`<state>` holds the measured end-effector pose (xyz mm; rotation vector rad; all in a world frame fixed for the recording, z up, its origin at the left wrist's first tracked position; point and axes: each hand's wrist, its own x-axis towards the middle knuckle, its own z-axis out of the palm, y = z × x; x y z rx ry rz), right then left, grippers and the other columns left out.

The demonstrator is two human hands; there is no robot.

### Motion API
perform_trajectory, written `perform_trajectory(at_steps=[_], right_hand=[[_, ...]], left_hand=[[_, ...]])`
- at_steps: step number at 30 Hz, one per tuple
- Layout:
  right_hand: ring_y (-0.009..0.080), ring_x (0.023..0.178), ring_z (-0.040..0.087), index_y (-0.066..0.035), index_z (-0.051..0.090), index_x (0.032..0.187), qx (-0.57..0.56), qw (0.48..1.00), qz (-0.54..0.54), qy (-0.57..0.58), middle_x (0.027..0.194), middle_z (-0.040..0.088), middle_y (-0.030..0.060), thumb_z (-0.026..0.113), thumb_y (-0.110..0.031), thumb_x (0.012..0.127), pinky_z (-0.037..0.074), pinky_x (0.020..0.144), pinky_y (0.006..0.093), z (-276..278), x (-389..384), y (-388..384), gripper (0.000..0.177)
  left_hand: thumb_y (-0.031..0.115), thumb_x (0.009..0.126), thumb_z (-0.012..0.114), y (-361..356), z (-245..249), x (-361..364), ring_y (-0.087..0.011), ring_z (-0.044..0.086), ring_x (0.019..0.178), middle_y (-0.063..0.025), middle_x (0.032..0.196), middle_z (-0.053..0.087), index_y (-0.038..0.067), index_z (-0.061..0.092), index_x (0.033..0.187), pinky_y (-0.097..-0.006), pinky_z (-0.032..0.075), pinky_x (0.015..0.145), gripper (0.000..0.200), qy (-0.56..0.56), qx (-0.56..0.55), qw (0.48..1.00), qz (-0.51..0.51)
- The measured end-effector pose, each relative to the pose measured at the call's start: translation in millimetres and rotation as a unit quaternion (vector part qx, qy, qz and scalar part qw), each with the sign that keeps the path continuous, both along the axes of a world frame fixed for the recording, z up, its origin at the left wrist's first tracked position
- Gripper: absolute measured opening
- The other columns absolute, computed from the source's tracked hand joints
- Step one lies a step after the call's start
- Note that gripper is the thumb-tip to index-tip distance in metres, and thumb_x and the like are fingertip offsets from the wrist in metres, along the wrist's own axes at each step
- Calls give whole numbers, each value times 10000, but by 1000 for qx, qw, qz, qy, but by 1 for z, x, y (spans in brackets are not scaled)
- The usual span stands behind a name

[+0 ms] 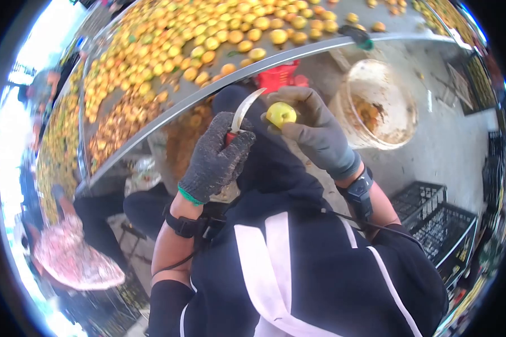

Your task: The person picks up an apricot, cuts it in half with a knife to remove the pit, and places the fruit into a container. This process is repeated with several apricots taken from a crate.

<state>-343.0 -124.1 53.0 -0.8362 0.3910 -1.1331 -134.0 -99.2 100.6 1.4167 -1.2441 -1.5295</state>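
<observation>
My left hand (216, 160), in a dark knit glove with a green cuff, is wrapped round the red handle of a curved knife (246, 109). Its blade points up and to the right, towards the fruit but apart from it. In my right hand (320, 132), gloved in grey, a small round yellow fruit (281, 114) is held between thumb and fingers, a dark dimple showing on its side. Both hands are raised in front of my body, below the edge of a metal table (253, 72) spread with many yellow and orange fruits (208, 42).
A dirty white bucket (399, 132) with brownish scraps inside stands right of my right hand. Behind the hands is a red plastic object (278, 77). Black crates (441, 224) sit at lower right. Another person's pink patterned clothing (76, 253) shows at left.
</observation>
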Motion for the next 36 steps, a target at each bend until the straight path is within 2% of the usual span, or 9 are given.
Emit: perform_trajectory(at_steps=[2, 4, 5, 8, 11, 20, 26, 30, 36], right_hand=[[231, 1154, 563, -41, 425, 1336, 1, 997, 31, 64, 1348, 500, 123, 660, 9, 846, 452, 1011, 355, 2, 21, -2, 546], [217, 1142, 565, -35, 397, 1361, -3, 989, 107, 107, 1318, 527, 121, 684, -5, 836, 462, 985, 323, 0, 42, -4, 599], [217, 1142, 565, -35, 397, 1361, -3, 986, 125, 110, 1318, 527, 121, 684, -5, 836, 462, 985, 323, 3, 54, -3, 599], [185, 1120, 568, -33, 417, 1353, -25, 987, 114, 110, 1266, 556, 96, 701, -7, 822, 478, 936, 288, 7, 86, 5, 603], [165, 1101, 571, -24, 459, 1304, -82, 974, 125, 172, 1226, 575, 83, 717, -27, 819, 488, 896, 273, 5, 113, 6, 550], [126, 1072, 560, -32, 495, 1237, -96, 946, 240, 193, 1170, 562, 63, 732, -20, 825, 491, 932, 256, -4, 176, 9, 476], [173, 1133, 564, -33, 432, 1288, 33, 946, 290, 142, 1218, 560, 98, 699, -19, 850, 510, 978, 312, 5, 199, 20, 512], [163, 1074, 591, -35, 458, 1270, 19, 937, 302, 173, 1214, 563, 93, 700, -18, 852, 546, 885, 298, 4, 208, 22, 483], [150, 1030, 595, -29, 484, 1251, -29, 926, 299, 227, 1148, 583, 80, 701, 9, 833, 529, 865, 283, 10, 214, 27, 473]], left_hand=[[157, 893, 671, 18, 0, 21, -73, 504, 570, 14, 701, 533, 99, 559, 1038, -237, 400, 499, 192, -49, -18, 998, 28], [164, 864, 705, 34, -9, 41, -145, 557, 636, -39, 734, 564, 77, 558, 1060, -301, 466, 600, 261, -149, -148, 978, 12], [179, 850, 718, 42, -12, 51, -252, 622, 730, -110, 804, 607, 58, 557, 1085, -358, 493, 688, 310, -179, -127, 975, 23], [212, 853, 717, 63, -20, 71, -344, 648, 773, -164, 843, 634, 55, 556, 1094, -387, 495, 673, 329, -204, -210, 954, 59], [233, 860, 706, 83, -18, 89, -391, 650, 821, -188, 876, 653, 53, 558, 1102, -409, 498, 667, 336, -258, -185, 945, 82], [102, 846, 685, 124, -49, 128, -378, 655, 807, -191, 880, 645, 35, 581, 1086, -399, 513, 686, 270, -291, -194, 927, 138], [102, 842, 695, 128, -59, 133, -354, 667, 793, -185, 879, 650, 38, 592, 1074, -385, 519, 673, 262, -338, -192, 901, 192], [195, 857, 672, 132, -67, 138, -321, 673, 737, -149, 844, 667, 48, 578, 1160, -395, 528, 636, 350, -356, -205, 888, 207], [101, 822, 689, 140, -62, 141, -365, 646, 735, -178, 808, 630, 52, 619, 1038, -407, 513, 620, 232, -356, -204, 888, 209]])
